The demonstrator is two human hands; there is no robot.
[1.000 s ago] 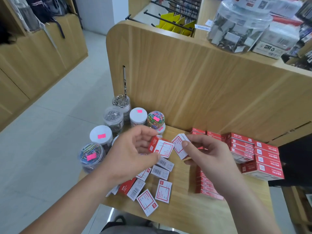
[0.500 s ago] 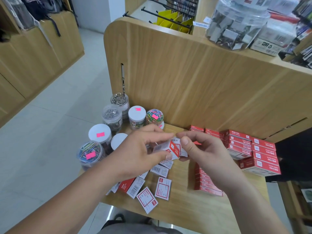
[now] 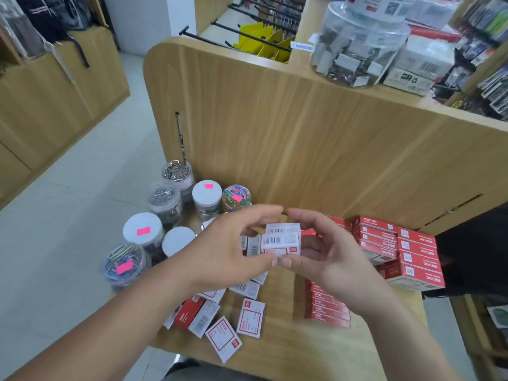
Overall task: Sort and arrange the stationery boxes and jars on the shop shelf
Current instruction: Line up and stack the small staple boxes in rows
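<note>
**Two small boxes now joined as one pair**

Seven jars [image 3: 143, 233] stand grouped at the left end of the shelf [image 3: 286, 353]; no hand touches them.

Just right of them, the left hand [image 3: 225, 251] pinches the left end of the small boxes [image 3: 280, 242], with fingers curled over the top and the thumb under the near edge. Below that hand, loose boxes [image 3: 250, 317] lie scattered flat on the shelf at mixed angles.

Change: a second ago each hand held one box, apart from the other, with the red-framed faces showing. Half a second ago the two were closing on each other. Now they sit flush, one against the other, and are held above the shelf in front of the wooden back panel.

The right hand [image 3: 330, 255] pinches the right end in the same manner, and the two thumbs almost meet underneath.

Judgement: the pairing is done, and the pair looks ready to go down as one unit, probably with the red boxes [image 3: 398, 248] stacked further right. With loose boxes left on the shelf, the sorting seems well short of finished.

Orientation: the pair's long axis runs left to right across the view, about level. The barcode faces are turned up toward the camera, and the red-printed side faces the person. One short end points into each palm.
</note>
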